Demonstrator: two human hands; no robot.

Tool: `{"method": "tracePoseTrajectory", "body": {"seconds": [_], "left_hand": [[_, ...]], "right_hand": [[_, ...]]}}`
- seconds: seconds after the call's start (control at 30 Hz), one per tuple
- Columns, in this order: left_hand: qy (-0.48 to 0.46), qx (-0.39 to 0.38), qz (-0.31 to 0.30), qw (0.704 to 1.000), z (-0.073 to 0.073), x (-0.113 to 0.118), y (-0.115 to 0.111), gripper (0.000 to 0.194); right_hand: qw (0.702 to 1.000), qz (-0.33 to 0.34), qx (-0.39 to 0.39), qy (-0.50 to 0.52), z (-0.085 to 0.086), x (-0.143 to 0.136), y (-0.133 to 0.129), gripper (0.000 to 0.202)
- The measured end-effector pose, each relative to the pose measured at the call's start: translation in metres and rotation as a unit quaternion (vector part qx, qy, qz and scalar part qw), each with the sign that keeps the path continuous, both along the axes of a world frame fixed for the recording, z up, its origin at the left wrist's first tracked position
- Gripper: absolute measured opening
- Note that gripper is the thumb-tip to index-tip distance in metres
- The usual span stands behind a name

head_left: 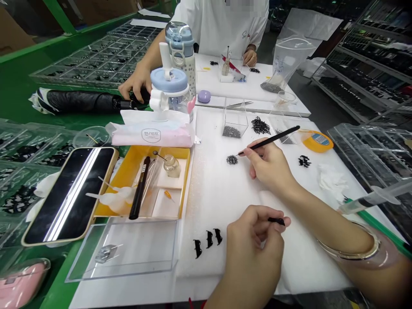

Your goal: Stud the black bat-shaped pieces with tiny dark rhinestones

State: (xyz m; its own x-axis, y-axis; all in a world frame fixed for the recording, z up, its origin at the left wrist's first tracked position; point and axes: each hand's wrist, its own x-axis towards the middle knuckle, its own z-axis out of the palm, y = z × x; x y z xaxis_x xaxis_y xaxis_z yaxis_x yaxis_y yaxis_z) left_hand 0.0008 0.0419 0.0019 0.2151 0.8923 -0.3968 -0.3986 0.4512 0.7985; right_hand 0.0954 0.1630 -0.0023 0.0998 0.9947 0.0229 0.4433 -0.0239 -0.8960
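Observation:
My right hand (272,165) grips a slim black pen-like stick (273,139). The stick's tip points down at a small heap of shiny grey bits (232,160) on the white padded mat (219,197). Closer to me, my left hand (254,249) pinches a small black piece (276,221) between thumb and fingertips. Left of that hand, three small black toothed pieces (209,239) lie in a slanted row on the mat. Farther back are a pile of black pieces (260,125) and a clear box of grey bits (232,128). A few black pieces (304,161) lie to the right.
At left stand a yellow tray (185,180) with a glass jar (171,166), a phone (69,195) and a clear lid (144,253). Cups (170,81) and a tissue pack (151,133) stand behind. Right are a tape roll (317,140) and a syringe (370,201). A co-worker (222,30) sits opposite.

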Motion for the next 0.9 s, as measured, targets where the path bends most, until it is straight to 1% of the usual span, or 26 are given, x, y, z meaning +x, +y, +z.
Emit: {"method": "tracePoseTrajectory", "body": {"seconds": [0.13,0.33,0.6,0.67,0.77,0.83,0.9], "left_hand": [[-0.009,-0.015,0.008,1.000,0.002,-0.002,0.001,0.008],[-0.003,-0.003,0.006,1.000,0.003,-0.002,0.002,0.011],[0.000,0.014,0.019,1.000,0.002,-0.001,0.000,0.011],[-0.009,0.019,0.028,0.999,0.004,-0.002,0.000,0.010],[-0.025,0.020,0.045,0.999,0.007,-0.002,0.001,0.009],[-0.033,0.014,0.054,0.998,0.008,-0.002,0.001,0.008],[-0.043,0.008,0.061,0.997,0.009,-0.003,0.002,0.007]], "right_hand": [[1.000,0.003,0.005,0.003,-0.001,0.001,0.000,0.018],[1.000,0.010,0.008,0.008,-0.004,0.001,0.002,0.022],[0.999,0.030,0.031,0.006,-0.009,0.004,0.006,0.019],[0.998,0.036,0.051,-0.009,-0.004,0.004,0.005,0.017],[0.992,0.047,0.099,-0.061,0.012,0.006,-0.006,0.013],[0.984,0.065,0.131,-0.100,0.026,0.012,-0.023,0.011],[0.976,0.086,0.154,-0.130,0.036,0.025,-0.048,0.007]]}}
